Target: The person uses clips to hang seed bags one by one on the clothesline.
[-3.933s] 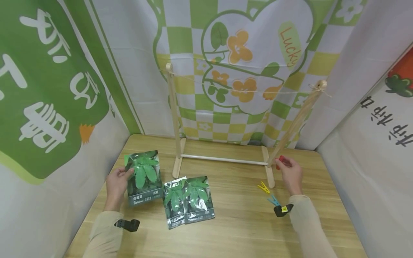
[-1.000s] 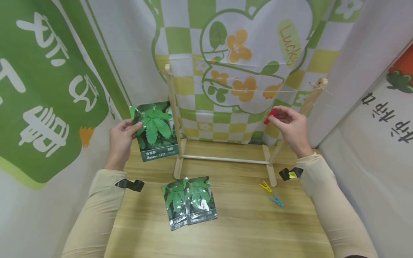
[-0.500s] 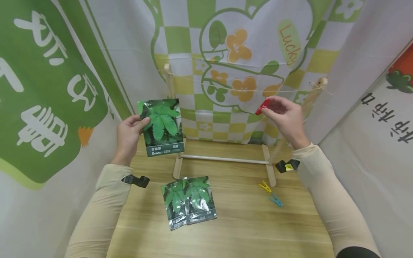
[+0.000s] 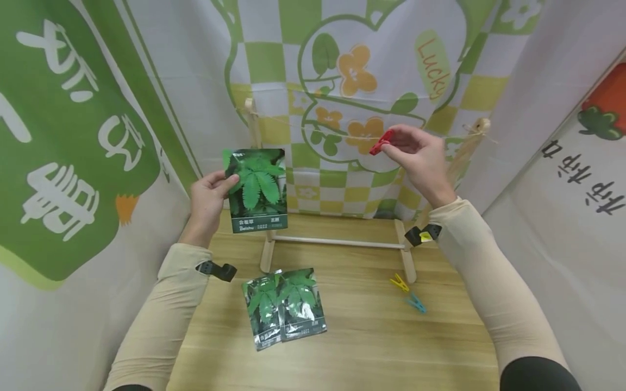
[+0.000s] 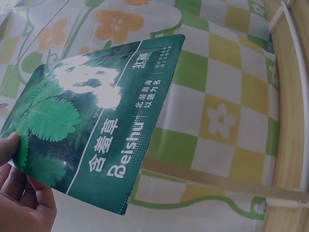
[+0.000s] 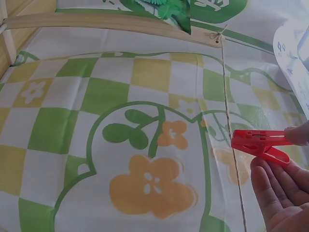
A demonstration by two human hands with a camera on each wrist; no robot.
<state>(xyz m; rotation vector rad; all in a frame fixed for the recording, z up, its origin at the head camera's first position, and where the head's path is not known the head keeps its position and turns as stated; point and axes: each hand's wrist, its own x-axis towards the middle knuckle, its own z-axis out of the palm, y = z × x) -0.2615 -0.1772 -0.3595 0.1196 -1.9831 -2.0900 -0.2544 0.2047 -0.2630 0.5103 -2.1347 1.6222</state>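
My left hand (image 4: 207, 203) pinches the left edge of a green seed packet (image 4: 259, 190) with a leaf picture, thumb on its front. The packet is held up in front of the rack's left post. In the left wrist view the packet (image 5: 96, 125) is tilted, its lower printed band toward the camera. My right hand (image 4: 415, 157) pinches a red clothespin (image 4: 381, 142) between thumb and fingers, close to the thin string (image 4: 313, 129). In the right wrist view the tip of the clothespin (image 6: 258, 141) overlaps the string (image 6: 227, 96).
The wooden rack (image 4: 337, 242) stands at the back of the table (image 4: 362, 347), string tied between its posts. Two more seed packets (image 4: 300, 304) lie overlapping at the front. A yellow clothespin (image 4: 400, 283) and a blue clothespin (image 4: 417, 303) lie at the right. A printed curtain hangs behind.
Both hands have risen from the table and drawn toward each other. The seed packet has come up and right; the red clothespin has gone up and left to the string.
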